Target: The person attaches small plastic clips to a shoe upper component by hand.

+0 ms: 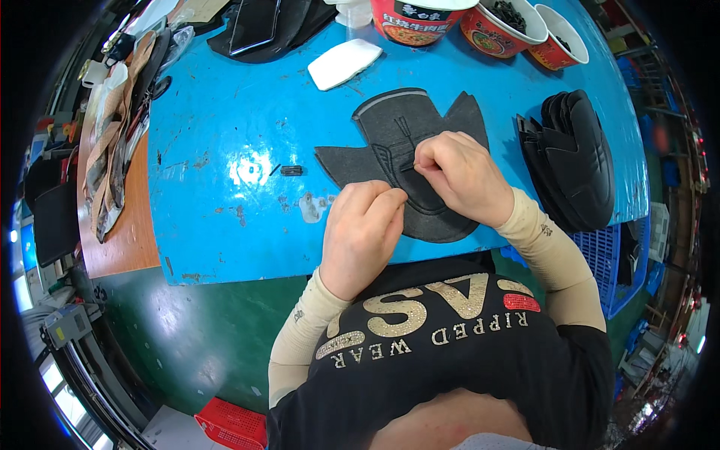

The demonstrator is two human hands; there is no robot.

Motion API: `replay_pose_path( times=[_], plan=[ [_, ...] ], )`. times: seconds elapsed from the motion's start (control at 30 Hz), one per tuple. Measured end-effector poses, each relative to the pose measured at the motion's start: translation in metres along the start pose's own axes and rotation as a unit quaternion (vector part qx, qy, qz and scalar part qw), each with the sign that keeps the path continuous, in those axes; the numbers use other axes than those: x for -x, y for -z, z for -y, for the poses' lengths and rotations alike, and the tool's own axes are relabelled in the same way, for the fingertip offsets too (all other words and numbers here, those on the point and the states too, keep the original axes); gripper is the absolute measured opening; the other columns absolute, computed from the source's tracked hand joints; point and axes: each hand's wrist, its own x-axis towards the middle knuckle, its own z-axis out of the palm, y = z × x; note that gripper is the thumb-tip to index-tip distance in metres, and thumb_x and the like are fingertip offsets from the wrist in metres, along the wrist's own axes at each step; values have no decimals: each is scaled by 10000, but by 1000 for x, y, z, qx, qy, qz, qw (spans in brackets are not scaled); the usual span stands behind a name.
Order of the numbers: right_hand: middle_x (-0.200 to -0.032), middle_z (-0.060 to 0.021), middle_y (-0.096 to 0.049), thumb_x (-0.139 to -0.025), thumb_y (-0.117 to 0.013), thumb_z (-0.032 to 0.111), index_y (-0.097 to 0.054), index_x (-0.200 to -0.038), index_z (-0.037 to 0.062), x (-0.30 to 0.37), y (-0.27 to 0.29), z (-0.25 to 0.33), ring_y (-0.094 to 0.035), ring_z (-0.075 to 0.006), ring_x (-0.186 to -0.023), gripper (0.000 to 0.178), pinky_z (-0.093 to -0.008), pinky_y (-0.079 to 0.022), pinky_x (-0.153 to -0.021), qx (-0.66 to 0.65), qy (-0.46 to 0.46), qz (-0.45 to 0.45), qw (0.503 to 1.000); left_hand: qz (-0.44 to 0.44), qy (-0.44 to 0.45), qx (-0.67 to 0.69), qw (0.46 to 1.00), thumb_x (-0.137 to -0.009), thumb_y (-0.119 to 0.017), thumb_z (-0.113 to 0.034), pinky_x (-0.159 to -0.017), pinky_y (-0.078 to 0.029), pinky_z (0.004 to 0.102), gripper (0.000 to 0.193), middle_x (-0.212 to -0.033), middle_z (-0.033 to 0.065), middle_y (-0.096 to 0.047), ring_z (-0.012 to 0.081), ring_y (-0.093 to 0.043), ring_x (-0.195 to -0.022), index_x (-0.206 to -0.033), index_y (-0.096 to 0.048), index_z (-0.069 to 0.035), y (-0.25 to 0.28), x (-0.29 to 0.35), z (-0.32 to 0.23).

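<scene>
A dark grey, felt-like cut piece with two pointed side wings and stitched curved lines lies flat on the blue table, close to my body. Over its right half, my right hand is closed, thumb and fingertips pressed together near a thin dark strip on the piece. My left hand sits at the lower left edge of the piece, its fingers curled and pinched together. What either hand holds is too small or too hidden to make out. Some small black parts lie on the table to the left.
A stack of black padded pieces stands at the right. Red paper bowls, a white pad and a phone are at the far side. Fabric strips drape at the left; a blue crate is below the right edge.
</scene>
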Motion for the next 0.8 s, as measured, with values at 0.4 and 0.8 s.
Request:
replay_pose_path(
  times=[0.4, 0.8],
  plan=[
    [-783, -100, -608, -768, -629, -17, -528, -893, 33, 0, -3, 3, -604, -308, -715, 168, -380, -493, -656, 26, -1, -23, 999, 99, 10, -116, 988, -735, -658, 23, -651, -457, 362, 335, -796, 98, -554, 262, -539, -718, -1070, -645, 34, 0, -18, -11],
    [-885, -19, -586, -722, -657, 75, -670, -884, 53, 19, -4, 6, -562, -196, -828, 164, -312, -437, -675, 137, -1, -55, 989, 99, 1, -129, 987, -736, -648, 11, -639, -453, 366, 331, -782, 105, -541, 266, -521, -694, -1065, -647, 42, -4, -21, -9]
  ],
)
